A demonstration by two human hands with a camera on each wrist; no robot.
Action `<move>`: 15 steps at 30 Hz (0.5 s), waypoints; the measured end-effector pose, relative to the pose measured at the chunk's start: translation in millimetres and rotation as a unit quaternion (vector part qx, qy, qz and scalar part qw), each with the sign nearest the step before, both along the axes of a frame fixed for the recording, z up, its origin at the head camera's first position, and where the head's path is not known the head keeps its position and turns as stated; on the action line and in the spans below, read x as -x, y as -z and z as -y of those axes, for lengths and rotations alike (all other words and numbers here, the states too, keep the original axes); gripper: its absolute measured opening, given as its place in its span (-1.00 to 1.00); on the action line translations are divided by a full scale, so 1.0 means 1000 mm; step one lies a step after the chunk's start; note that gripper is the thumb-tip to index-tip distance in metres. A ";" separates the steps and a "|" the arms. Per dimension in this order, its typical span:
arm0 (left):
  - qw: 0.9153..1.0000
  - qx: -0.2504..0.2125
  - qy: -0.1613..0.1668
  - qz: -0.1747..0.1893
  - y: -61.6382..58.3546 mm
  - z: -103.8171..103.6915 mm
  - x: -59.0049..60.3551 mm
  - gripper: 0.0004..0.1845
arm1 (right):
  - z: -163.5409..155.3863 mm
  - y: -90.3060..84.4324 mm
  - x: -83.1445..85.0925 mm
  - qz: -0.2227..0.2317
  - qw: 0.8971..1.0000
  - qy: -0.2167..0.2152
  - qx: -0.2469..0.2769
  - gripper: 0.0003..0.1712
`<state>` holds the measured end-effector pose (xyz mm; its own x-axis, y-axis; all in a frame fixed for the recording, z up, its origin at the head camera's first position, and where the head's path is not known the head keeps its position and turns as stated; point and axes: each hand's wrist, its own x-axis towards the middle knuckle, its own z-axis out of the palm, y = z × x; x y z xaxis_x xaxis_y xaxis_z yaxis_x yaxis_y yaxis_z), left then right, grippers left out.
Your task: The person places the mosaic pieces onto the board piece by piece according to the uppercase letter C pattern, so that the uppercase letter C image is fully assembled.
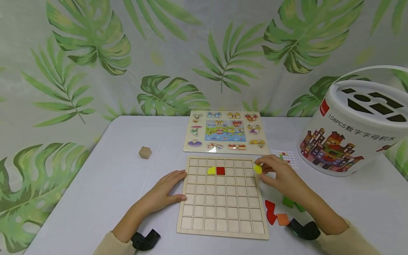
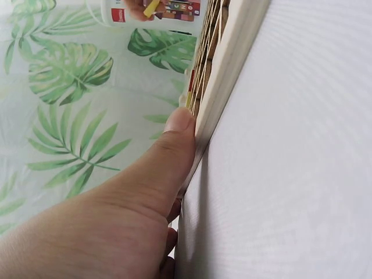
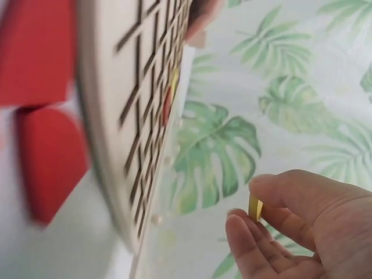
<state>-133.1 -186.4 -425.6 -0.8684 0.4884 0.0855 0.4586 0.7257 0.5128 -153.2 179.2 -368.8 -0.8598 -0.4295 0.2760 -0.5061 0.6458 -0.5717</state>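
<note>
My right hand (image 1: 282, 174) pinches a small yellow quarter-round tile (image 1: 258, 169) between thumb and fingers, above the upper right edge of a wooden grid board (image 1: 221, 212). In the right wrist view the tile (image 3: 254, 207) shows edge-on between the fingertips. A yellow quarter-round tile (image 1: 211, 170) and a red square tile (image 1: 220, 170) sit side by side in the board's second row. With fingers extended, my left hand (image 1: 162, 191) rests against the board's left edge. The left wrist view shows its thumb (image 2: 179, 122) touching that edge.
Red tiles (image 1: 270, 211), an orange tile (image 1: 282, 219) and green tiles (image 1: 288, 202) lie right of the board. Behind it are a picture puzzle (image 1: 264, 149) and a printed grid card (image 1: 291, 162). A white bucket (image 1: 318, 141) stands at right, a wooden cube (image 1: 145, 152) at left.
</note>
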 end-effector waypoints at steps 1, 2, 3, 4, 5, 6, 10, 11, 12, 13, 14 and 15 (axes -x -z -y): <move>1.000 0.000 0.000 0.000 0.000 0.000 0.000 -0.22 | 0.006 -0.002 0.002 0.000 1.000 -0.008 0.006 -0.58; 1.000 0.000 0.000 0.000 0.000 0.000 0.000 -0.22 | 0.011 -0.004 0.004 -0.001 1.000 -0.016 0.012 -0.58; 1.000 0.001 0.000 0.001 0.000 0.000 0.000 -0.22 | 0.016 -0.005 0.006 0.000 1.000 -0.024 0.018 -0.58; 1.000 0.000 0.000 0.001 0.000 0.000 0.000 -0.22 | 0.022 -0.007 0.008 0.002 0.999 -0.030 0.022 -0.58; 1.000 0.001 0.000 0.001 0.000 0.000 0.000 -0.21 | 0.027 -0.008 0.010 0.005 0.999 -0.035 0.027 -0.59; 1.000 0.000 -0.001 0.001 0.000 0.000 0.000 -0.21 | 0.031 -0.008 0.013 0.006 0.999 -0.043 0.031 -0.59; 1.000 0.002 -0.001 0.001 0.001 0.000 0.001 -0.21 | 0.045 -0.006 0.023 0.019 0.997 -0.068 0.042 -0.60; 1.000 0.002 -0.002 0.001 0.001 0.000 0.001 -0.21 | 0.048 -0.004 0.026 0.025 0.996 -0.074 0.044 -0.61; 1.000 0.002 -0.002 0.000 0.001 0.000 0.001 -0.21 | 0.050 -0.002 0.029 0.031 0.995 -0.080 0.042 -0.61; 1.000 0.003 -0.002 -0.001 0.001 0.000 0.001 -0.21 | 0.051 0.000 0.031 0.042 0.995 -0.084 0.041 -0.61; 1.000 0.004 -0.002 -0.002 0.001 0.000 0.001 -0.21 | 0.053 0.003 0.033 0.052 0.994 -0.088 0.036 -0.62; 1.000 0.004 -0.003 -0.003 0.002 0.000 0.002 -0.21 | 0.054 0.007 0.036 0.062 0.993 -0.092 0.030 -0.62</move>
